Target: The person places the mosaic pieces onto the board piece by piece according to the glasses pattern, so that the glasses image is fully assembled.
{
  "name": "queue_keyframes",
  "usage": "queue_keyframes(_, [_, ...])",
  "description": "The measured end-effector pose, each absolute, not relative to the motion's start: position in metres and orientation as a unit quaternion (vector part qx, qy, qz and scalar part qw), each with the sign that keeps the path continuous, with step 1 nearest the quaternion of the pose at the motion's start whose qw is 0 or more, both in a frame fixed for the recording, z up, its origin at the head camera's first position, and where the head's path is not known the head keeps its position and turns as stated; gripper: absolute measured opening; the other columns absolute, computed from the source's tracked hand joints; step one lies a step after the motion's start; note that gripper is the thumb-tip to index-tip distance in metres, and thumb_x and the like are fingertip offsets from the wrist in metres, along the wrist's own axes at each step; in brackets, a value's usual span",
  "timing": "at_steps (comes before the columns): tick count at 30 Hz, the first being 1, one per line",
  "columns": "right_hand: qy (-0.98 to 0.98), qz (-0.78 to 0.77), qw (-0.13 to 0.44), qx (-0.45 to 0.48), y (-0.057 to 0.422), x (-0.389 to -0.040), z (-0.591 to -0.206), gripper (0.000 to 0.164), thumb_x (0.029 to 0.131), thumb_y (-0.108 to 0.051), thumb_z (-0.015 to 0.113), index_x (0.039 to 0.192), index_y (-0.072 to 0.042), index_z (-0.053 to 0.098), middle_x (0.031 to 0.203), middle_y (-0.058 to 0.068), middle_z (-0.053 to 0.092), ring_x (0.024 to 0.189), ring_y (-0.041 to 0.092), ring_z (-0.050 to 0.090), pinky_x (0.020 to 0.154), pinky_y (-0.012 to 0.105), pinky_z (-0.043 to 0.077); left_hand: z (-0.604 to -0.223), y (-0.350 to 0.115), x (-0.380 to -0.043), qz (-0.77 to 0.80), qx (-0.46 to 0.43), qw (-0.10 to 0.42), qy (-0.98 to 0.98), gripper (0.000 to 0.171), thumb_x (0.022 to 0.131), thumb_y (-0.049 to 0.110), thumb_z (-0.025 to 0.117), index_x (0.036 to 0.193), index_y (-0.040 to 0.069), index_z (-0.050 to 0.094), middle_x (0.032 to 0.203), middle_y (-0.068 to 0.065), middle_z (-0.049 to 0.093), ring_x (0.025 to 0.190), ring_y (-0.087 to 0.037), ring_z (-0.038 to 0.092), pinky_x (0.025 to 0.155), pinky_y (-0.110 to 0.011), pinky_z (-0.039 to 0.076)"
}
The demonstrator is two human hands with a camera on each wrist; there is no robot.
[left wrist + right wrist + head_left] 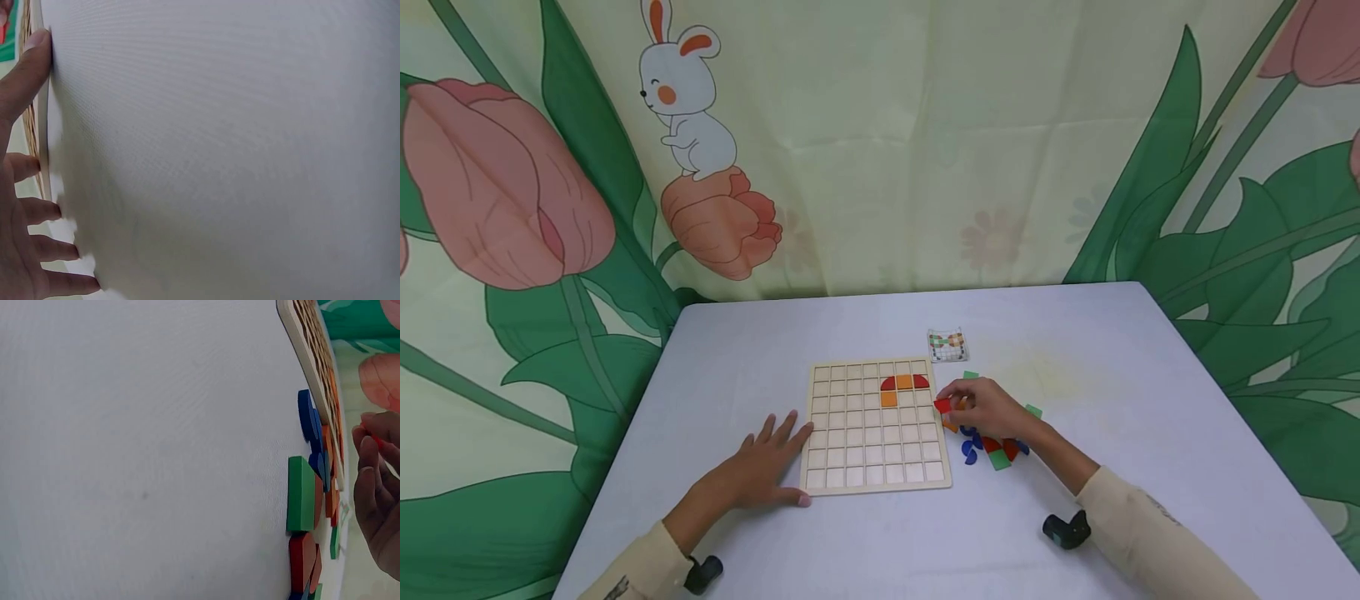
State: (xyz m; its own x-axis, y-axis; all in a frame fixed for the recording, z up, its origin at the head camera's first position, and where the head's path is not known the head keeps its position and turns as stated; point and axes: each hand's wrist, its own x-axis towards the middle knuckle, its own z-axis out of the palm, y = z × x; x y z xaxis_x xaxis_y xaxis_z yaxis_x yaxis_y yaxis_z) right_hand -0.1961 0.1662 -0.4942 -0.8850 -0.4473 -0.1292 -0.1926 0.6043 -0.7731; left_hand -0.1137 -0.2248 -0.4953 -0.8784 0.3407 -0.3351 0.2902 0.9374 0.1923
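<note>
- Head view: left hand (767, 471) lies flat with fingers spread, bracing the wooden grid board (874, 479); if it lifts, the board may slide.
- Right hand (988, 408) pinches a red piece (942, 405) at the board's right edge; a loose pinch could drop it onto the pile of loose pieces (992, 450).
- Placed pieces (902, 385) sit further up the board, and a nudge there could knock them out.

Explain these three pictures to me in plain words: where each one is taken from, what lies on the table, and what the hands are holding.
There is no machine here, only a person with small cameras strapped on. The wide picture comes from a camera on the head, looking down at a white table. The other two come from cameras on the wrists, so they skim sideways along the tabletop.

On the table lies a wooden grid board with a few red and orange pieces already set in its squares. To its right lies a heap of loose coloured pieces, and behind it a small pattern card.

The left hand lies flat with straight fingers against the board's left edge. The right hand pinches a red piece beside the board's right edge.
</note>
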Motion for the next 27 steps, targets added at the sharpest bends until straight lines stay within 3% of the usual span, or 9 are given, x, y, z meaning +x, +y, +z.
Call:
queue_keyframes(10, [0.869,-0.419,0.174,-0.200,0.141,-0.198,-0.493,0.031,0.089,-0.015,0.076,0.119,-0.010,0.072,0.081,-0.001,0.062,0.059,0.015,0.054,0.052,0.022,0.043,-0.493,-0.224,-0.112,0.074,0.161,0.186,0.967,0.112,0.073,0.072,0.074,0.160,0.020,0.027,0.168,-0.017,0.016,0.151,-0.051,0.013,0.111,-0.072,0.026])
queue_keyframes(19, [0.869,-0.413,0.170,-0.211,0.120,-0.202,-0.498,0.023,0.086,-0.015,0.079,0.109,-0.012,0.074,0.084,-0.002,0.064,0.074,0.014,0.057,0.060,0.023,0.049,-0.496,-0.225,-0.113,0.071,0.161,0.186,0.967,0.114,0.072,0.074,0.072,0.160,0.019,0.026,0.168,-0.017,0.016,0.151,-0.051,0.013,0.110,-0.073,0.027])
queue_keyframes(27, [0.867,-0.415,0.183,-0.208,0.110,-0.204,-0.496,0.025,0.086,-0.012,0.077,0.111,-0.010,0.074,0.085,-0.001,0.064,0.076,0.014,0.057,0.063,0.026,0.049,-0.495,-0.224,-0.112,0.071,0.159,0.185,0.967,0.113,0.072,0.073,0.073,0.160,0.020,0.027,0.168,-0.017,0.016,0.151,-0.051,0.013,0.110,-0.073,0.027])
